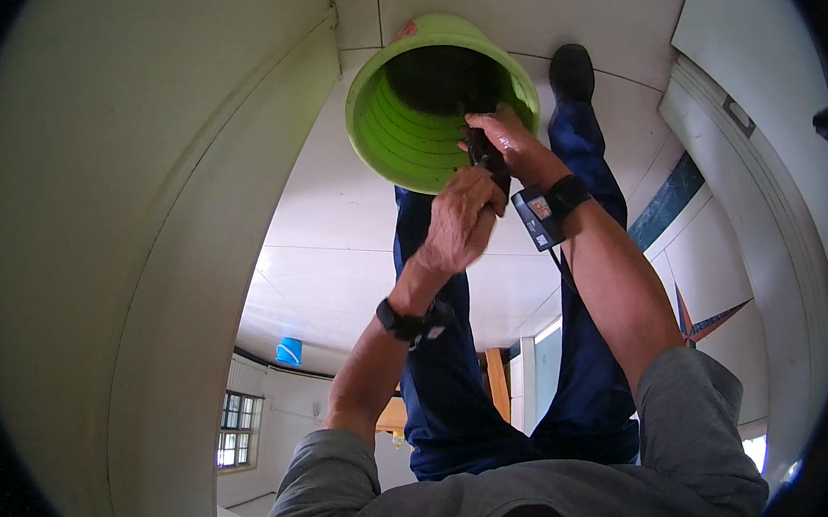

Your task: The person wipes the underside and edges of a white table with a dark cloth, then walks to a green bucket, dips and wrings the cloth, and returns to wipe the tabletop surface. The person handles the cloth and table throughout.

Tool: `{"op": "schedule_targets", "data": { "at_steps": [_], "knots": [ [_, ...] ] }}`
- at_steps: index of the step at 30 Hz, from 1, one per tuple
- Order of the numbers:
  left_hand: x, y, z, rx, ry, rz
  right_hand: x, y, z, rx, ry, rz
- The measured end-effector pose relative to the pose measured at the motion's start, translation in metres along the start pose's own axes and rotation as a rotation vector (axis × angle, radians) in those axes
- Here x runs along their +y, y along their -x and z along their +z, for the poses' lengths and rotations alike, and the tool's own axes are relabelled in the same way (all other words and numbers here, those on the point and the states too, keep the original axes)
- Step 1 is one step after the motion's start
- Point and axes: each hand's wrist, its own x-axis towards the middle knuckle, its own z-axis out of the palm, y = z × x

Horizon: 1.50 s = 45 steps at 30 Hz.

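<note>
My left hand (pixel 463 219) is closed around the lower end of a dark, wet-looking length of twisted cloth (pixel 484 151). Higher up on the same cloth, my right hand (pixel 506 135) grips it just over the rim of a lime-green plastic bucket (pixel 396 162). The hands are close together, the right one partly within the bucket's mouth. My right hand glistens as if wet. Dark contents (pixel 437 77) show deep inside the bucket, too dim to make out. The cloth's far end merges with that darkness.
The bucket stands on pale floor tiles (pixel 332 214) before my feet, with a black shoe (pixel 572 74) to its right. A pale panel (pixel 163 168) rises close on my left. On the right is a door frame (pixel 737 149). Behind me lies a small blue bucket (pixel 289 351).
</note>
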Motion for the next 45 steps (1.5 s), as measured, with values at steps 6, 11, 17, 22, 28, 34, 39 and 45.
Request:
{"op": "schedule_targets", "data": {
  "at_steps": [6, 11, 17, 22, 28, 34, 39, 45],
  "knots": [
    [-0.012, -0.017, 0.014, 0.259, -0.02, -0.318, -0.023, 0.017, 0.024, 0.12, -0.034, -0.003],
    [-0.054, -0.034, 0.027, 0.389, 0.055, -0.443, -0.041, 0.039, 0.053, 0.231, -0.4, 0.219],
    [-0.09, -0.055, 0.015, 0.38, -0.297, -0.441, -0.037, 0.047, 0.054, 0.3, -0.266, 0.255],
    [-0.104, -0.05, 0.015, 0.425, 0.002, -0.516, -0.029, 0.044, 0.05, 0.401, -0.16, 0.147],
    [-0.053, -0.028, 0.027, 0.407, 0.337, -0.499, -0.027, 0.046, 0.048, 0.273, -0.478, 0.109],
    [-0.025, -0.043, 0.037, 0.48, 0.145, -0.447, -0.007, 0.039, 0.047, 0.3, 0.111, -0.097],
    [-0.036, -0.052, 0.03, 0.46, 0.083, -0.44, -0.006, 0.041, 0.045, 0.254, 0.287, -0.125],
    [-0.098, -0.067, 0.017, 0.456, -0.251, -0.441, -0.025, 0.035, 0.048, 0.393, 0.491, -0.238]
  ]
}}
